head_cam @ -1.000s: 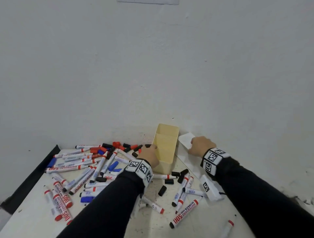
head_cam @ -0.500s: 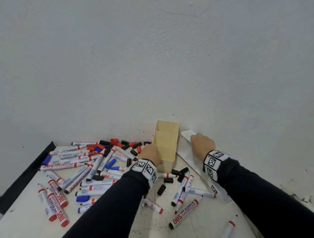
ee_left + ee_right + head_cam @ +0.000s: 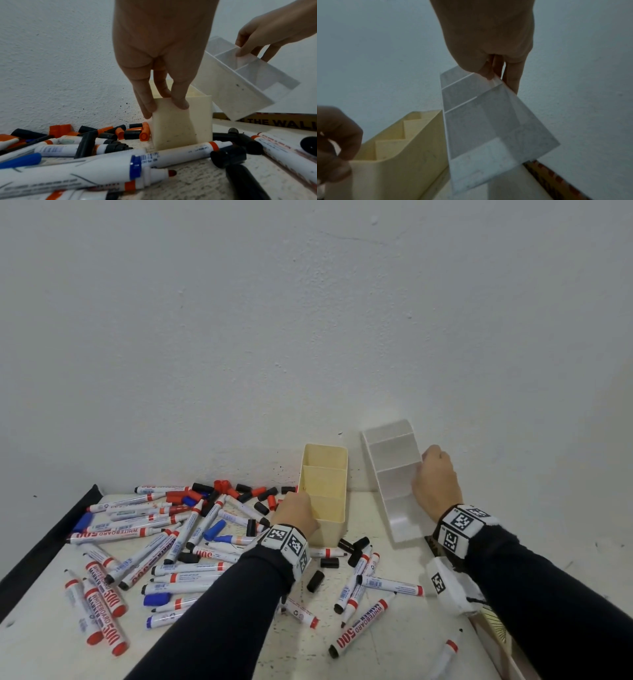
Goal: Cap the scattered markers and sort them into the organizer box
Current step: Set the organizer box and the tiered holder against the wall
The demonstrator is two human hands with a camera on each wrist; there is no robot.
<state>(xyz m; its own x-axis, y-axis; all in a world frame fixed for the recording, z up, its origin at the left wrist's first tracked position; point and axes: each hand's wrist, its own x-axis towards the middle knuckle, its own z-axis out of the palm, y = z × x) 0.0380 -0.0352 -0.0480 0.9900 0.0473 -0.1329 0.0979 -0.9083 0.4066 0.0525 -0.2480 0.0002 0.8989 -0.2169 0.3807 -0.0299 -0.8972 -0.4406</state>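
A yellow organizer box with compartments stands on the white table against the wall. My left hand grips its near left corner, with fingers curled over the rim. My right hand pinches the side wall of a white organizer box. That box is off the table, tilted and empty. Uncapped whiteboard markers lie scattered left of and in front of the yellow box. Loose black caps, red caps and blue caps lie among them.
The grey wall rises right behind both boxes. A black strip borders the table's left edge. Printed cardboard lies along the right side under the white box. Several markers lie between my forearms.
My right hand has lifted the white organizer box off the table beside the yellow box and tilted it up. The left hand stays on the yellow box.
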